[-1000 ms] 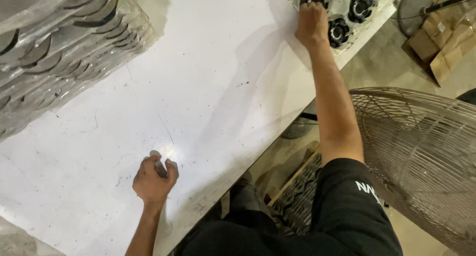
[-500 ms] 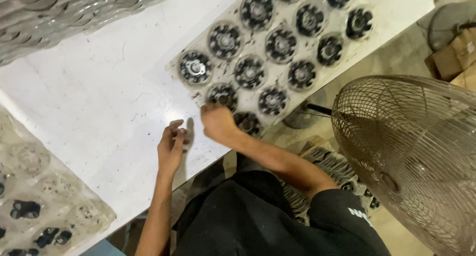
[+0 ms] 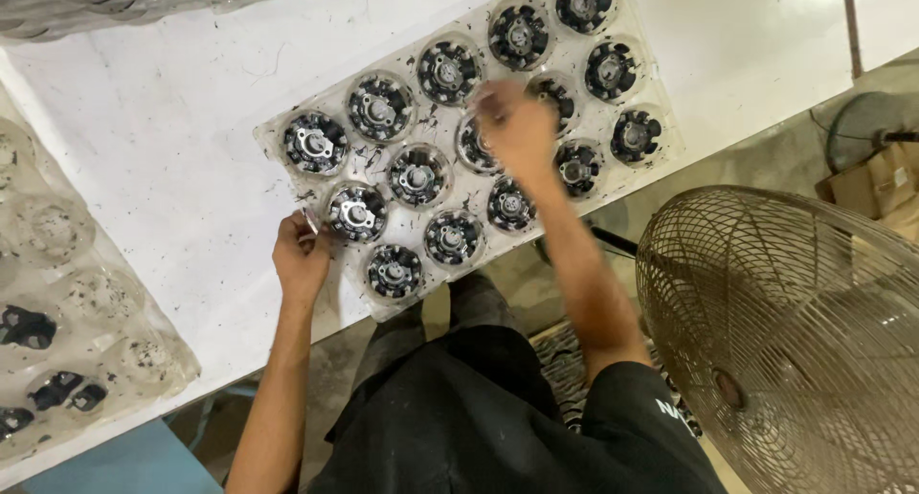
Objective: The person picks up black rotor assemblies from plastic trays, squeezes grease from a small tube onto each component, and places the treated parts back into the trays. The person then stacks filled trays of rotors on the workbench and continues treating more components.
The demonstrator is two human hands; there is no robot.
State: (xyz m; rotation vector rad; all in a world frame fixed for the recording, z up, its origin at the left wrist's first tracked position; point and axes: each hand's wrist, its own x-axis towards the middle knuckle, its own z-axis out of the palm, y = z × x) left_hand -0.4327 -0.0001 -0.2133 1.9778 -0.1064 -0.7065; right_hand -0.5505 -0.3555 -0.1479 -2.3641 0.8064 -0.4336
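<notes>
I noted my left hand (image 3: 302, 257) pinching the clear tray (image 3: 670, 135) at its corner; right hand (image 3: 517, 125), blurred, grip unclear, over 1 black round part (image 3: 476, 142). Steadying the tray seemed advisable.

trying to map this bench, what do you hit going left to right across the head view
clear blister tray with a few dark parts → left hand at the corner of the tray of round black motor parts → right hand over that tray → wire fan guard → cardboard boxes
</notes>
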